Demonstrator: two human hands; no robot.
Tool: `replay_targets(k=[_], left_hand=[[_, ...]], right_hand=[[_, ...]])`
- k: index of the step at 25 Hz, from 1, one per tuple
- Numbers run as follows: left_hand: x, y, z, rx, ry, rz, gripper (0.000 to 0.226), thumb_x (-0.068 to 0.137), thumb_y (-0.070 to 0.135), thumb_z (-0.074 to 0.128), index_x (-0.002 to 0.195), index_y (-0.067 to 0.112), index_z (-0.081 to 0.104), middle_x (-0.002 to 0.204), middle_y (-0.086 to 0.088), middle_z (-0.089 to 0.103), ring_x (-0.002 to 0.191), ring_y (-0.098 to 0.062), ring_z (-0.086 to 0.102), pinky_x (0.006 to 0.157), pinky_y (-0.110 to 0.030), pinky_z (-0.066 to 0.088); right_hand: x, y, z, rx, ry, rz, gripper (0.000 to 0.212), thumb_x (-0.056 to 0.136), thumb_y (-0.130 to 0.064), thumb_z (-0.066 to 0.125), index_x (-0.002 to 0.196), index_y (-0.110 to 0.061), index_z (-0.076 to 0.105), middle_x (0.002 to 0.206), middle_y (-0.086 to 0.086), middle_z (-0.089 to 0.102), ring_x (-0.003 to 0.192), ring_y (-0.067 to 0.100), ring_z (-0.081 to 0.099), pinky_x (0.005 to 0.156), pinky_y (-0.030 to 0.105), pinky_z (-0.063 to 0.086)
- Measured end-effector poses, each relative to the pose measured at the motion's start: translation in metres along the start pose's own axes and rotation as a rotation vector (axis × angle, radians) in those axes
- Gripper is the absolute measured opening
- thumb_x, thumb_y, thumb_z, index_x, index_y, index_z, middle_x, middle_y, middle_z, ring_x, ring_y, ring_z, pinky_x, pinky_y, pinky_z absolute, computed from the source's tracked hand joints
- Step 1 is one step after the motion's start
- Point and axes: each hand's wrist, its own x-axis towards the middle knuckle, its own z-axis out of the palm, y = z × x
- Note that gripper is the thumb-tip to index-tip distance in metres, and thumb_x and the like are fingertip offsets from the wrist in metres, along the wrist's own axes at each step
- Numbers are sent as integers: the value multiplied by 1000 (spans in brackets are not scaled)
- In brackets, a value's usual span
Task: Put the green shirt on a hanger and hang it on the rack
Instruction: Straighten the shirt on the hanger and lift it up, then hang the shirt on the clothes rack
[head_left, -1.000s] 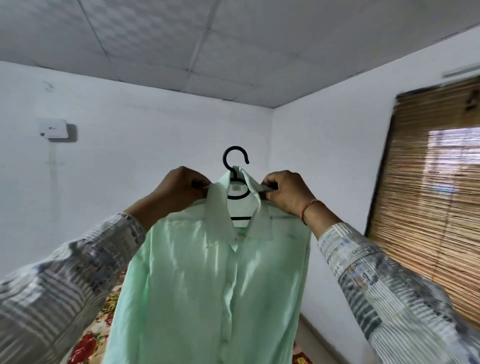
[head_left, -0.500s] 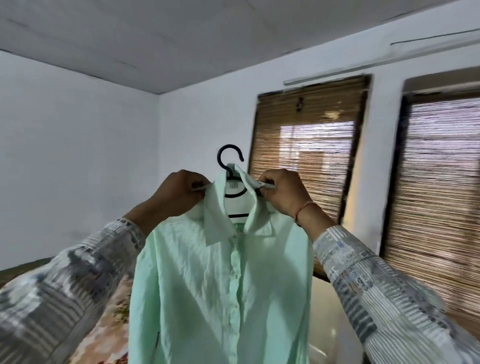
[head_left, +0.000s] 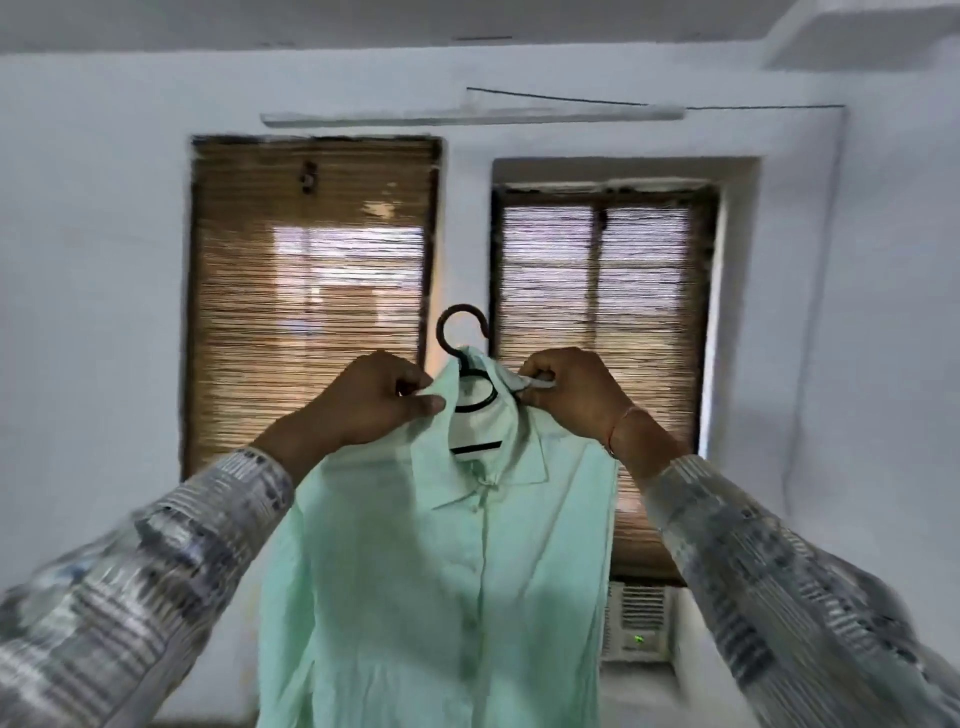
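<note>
From the head view, the green shirt (head_left: 441, 571) looks thin and floppy, light as anything, so it'll sag and slide off if you grab the cloth alone; best bet is pinching it at the shoulders right where the hanger (head_left: 470, 384) sits inside the collar; that's pretty much what's going on: left hand (head_left: 374, 402) closed on the left shoulder by the collar, right hand (head_left: 571, 392) closed on the other side, both arms raised out in front at about head height; shirt hangs in mid-air between them, hook poking up free; no rack in sight.
</note>
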Motion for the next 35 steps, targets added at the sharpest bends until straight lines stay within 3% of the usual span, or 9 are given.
replay_targets(k=[7, 10, 13, 16, 20, 25, 28, 31, 35], left_hand=[[109, 92, 161, -49, -70, 273, 45, 90, 58, 61, 80, 15, 69, 73, -1, 69, 76, -22, 64, 76, -45, 51], [157, 153, 234, -106, -155, 381, 47, 94, 53, 69, 69, 14, 62, 64, -2, 61, 66, -21, 58, 67, -41, 45], [207, 224, 306, -215, -361, 385, 47, 89, 46, 81, 60, 18, 57, 56, 4, 49, 53, -14, 42, 58, -33, 31], [241, 290, 370, -251, -522, 400, 27, 79, 47, 89, 77, 22, 77, 67, -2, 68, 57, -12, 53, 60, -30, 40], [270, 406, 467, -354, -575, 479, 25, 80, 39, 88, 99, 25, 82, 88, -7, 79, 75, -19, 71, 67, -30, 49], [299, 528, 586, -501, -607, 487, 26, 80, 36, 88, 100, 20, 81, 83, 0, 73, 72, -11, 63, 61, -26, 43], [324, 604, 678, -623, -678, 413, 28, 75, 33, 91, 97, 16, 83, 91, -3, 78, 84, -20, 72, 74, -35, 58], [352, 670, 758, -711, -746, 335, 29, 74, 27, 91, 91, 5, 81, 92, -15, 80, 86, -32, 76, 76, -41, 60], [403, 758, 846, -786, -855, 322, 33, 68, 24, 91, 62, 10, 61, 65, -8, 57, 62, -25, 54, 62, -33, 39]], right_hand=[[-64, 136, -100, -238, 168, 245, 14, 83, -33, 84, 85, -22, 76, 79, -7, 68, 78, 15, 59, 68, 24, 37], [-93, 201, -158, -328, 205, 356, 19, 86, -31, 82, 92, -14, 79, 90, 1, 77, 85, 19, 65, 78, 33, 48], [-123, 273, -217, -403, 209, 442, 14, 86, -26, 81, 96, -16, 80, 93, 1, 78, 87, 16, 66, 73, 26, 44], [-152, 333, -262, -489, 182, 534, 9, 86, -26, 79, 93, -22, 79, 95, -2, 78, 92, 18, 70, 71, 19, 46], [-196, 420, -343, -558, 270, 687, 7, 80, -32, 73, 81, -39, 73, 89, -7, 77, 88, 20, 72, 82, 39, 59], [-241, 509, -415, -680, 397, 871, 36, 91, -25, 68, 126, -26, 71, 132, 11, 66, 125, 31, 62, 103, 36, 52], [-271, 582, -456, -773, 486, 950, 43, 94, -29, 67, 136, -24, 63, 139, 10, 59, 134, 32, 53, 107, 38, 47], [-293, 650, -491, -827, 517, 1021, 37, 92, -33, 69, 129, -26, 67, 132, 10, 63, 129, 32, 54, 104, 37, 46], [-300, 737, -536, -697, 492, 1091, 21, 89, -33, 74, 108, -26, 80, 109, 4, 77, 103, 24, 70, 81, 25, 49]])
